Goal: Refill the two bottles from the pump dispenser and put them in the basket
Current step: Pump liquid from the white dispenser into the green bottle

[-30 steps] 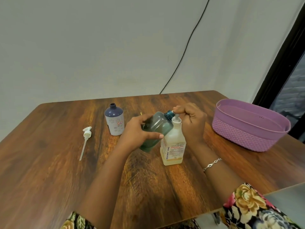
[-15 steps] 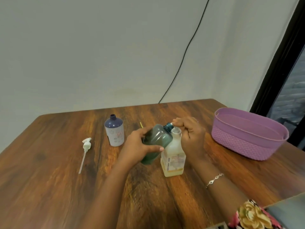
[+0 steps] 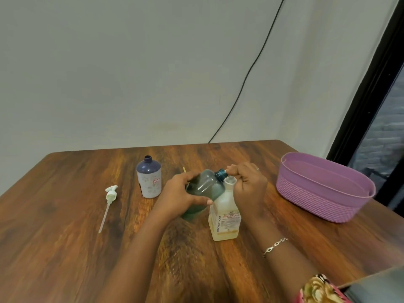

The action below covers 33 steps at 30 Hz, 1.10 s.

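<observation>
Head view: a wood-grain tabletop (image 3: 65, 248) with a dark, streaked, glossy surface fills the lower half of the frame, set against a plain matt grey-green wall (image 3: 131, 73).

At centre, the left hand (image 3: 181, 197) wraps its fingers and thumb round a translucent green bottle (image 3: 205, 189). The bottle is round-shouldered smooth plastic and tilted, its uncapped threaded neck pointing up and to the right. That neck sits right at the top of the pump dispenser (image 3: 225, 219), a squarish, milky plastic bottle standing upright on the tabletop. It has a printed label, and pale yellow liquid lies low in its base.

The right hand (image 3: 249, 186) is curled over the dispenser's pump head, its fingers closed on it and hiding the nozzle. A thin metal link bracelet (image 3: 275, 246) circles that wrist, and a floral fabric sleeve (image 3: 317, 289) shows at the lower right edge.

Left of centre, a second bottle (image 3: 149, 178) stands upright and uncapped, with a dark blue dome over a pale, speckled cylindrical body. Further left, apart from it, a loose white pump head (image 3: 110, 193) lies flat with its long thin dip tube.

At the right, an oval purple basket (image 3: 317, 200) rests on the tabletop, with ribbed woven-look walls under a smooth rim.

A black cable (image 3: 247, 77) runs down the wall.
</observation>
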Each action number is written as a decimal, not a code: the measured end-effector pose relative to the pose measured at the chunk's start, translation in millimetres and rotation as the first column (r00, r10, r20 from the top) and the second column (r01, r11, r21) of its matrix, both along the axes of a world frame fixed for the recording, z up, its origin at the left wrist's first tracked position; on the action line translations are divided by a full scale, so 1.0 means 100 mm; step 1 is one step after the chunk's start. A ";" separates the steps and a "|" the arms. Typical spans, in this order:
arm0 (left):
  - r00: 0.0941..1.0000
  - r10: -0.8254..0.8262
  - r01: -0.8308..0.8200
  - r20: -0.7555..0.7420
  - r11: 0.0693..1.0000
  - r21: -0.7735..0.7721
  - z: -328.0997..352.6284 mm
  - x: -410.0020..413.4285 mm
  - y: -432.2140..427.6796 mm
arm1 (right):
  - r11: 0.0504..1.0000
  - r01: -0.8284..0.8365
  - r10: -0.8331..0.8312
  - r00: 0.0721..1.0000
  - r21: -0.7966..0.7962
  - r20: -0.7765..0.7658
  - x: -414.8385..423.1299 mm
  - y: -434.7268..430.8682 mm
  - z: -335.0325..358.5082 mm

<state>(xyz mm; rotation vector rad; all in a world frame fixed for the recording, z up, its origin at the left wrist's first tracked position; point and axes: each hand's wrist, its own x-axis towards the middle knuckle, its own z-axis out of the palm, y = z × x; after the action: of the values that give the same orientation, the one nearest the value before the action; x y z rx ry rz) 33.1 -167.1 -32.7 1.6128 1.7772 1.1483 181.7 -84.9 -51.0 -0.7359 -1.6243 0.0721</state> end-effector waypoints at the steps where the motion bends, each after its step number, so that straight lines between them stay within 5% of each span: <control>1: 1.000 0.001 -0.001 0.009 1.000 -0.008 -0.01 0.01 -0.01 | 1.000 -0.017 0.017 1.000 -0.004 -0.024 0.00 0.03 -0.02; 7: 1.000 -0.021 0.021 0.016 1.000 0.007 0.06 0.03 -0.03 | 0.975 -0.206 0.194 0.972 -0.085 -0.131 0.11 -0.02 0.13; 10: 1.000 -0.025 0.025 -0.004 1.000 0.008 0.10 0.01 -0.02 | 0.974 -0.184 0.176 0.982 -0.135 -0.067 0.12 0.05 0.27; 19: 0.998 -0.019 0.020 0.066 1.000 -0.016 -0.03 0.04 -0.06 | 0.986 -0.163 0.153 0.964 -0.030 -0.219 -0.03 0.05 -0.06; 26: 0.999 -0.024 0.023 0.045 0.999 0.025 0.06 0.03 -0.10 | 0.991 -0.093 0.086 0.993 -0.100 -0.075 0.04 0.01 0.22; 33: 0.999 -0.033 0.033 0.011 0.999 0.009 0.01 0.00 -0.07 | 0.999 -0.039 0.040 0.998 0.026 -0.046 -0.06 0.02 0.10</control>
<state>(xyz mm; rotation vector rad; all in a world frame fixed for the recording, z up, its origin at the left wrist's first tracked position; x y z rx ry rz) 33.5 -173.9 -31.3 1.6314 1.7340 1.1497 175.6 -83.0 -41.3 -0.6783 -1.5929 0.0961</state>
